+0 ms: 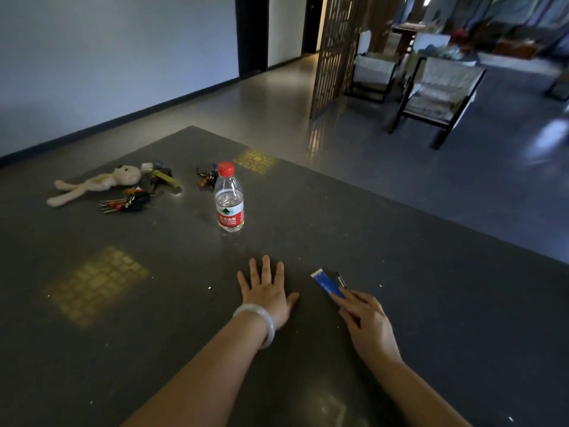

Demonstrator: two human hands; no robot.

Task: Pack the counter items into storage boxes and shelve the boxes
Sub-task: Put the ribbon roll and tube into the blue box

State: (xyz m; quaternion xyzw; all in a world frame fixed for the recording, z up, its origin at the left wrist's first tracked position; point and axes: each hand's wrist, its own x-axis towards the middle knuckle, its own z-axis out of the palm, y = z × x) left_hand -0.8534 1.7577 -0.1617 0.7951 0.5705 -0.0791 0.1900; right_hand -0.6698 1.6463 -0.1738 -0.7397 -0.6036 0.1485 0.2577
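Observation:
My left hand (267, 289) lies flat on the dark counter (400, 257), fingers spread, a pale bangle on the wrist. My right hand (368, 325) rests to its right, fingertips touching the near end of a flat blue box (326, 283); a black pen (341, 280) lies beside the box. A clear water bottle (229, 198) with a red cap and red label stands upright in the middle. Farther left lie a cream plush rabbit (98, 181), a bunch of keys (126, 203), a keychain with a green strap (161, 177) and a small dark keychain (207, 177).
The counter's far edge runs diagonally from top centre to the right; beyond it is grey floor, a wooden lattice screen (334, 53) and two black-framed chairs (437, 94). Yellow light patches (95, 282) fall on the counter. No storage box is in view.

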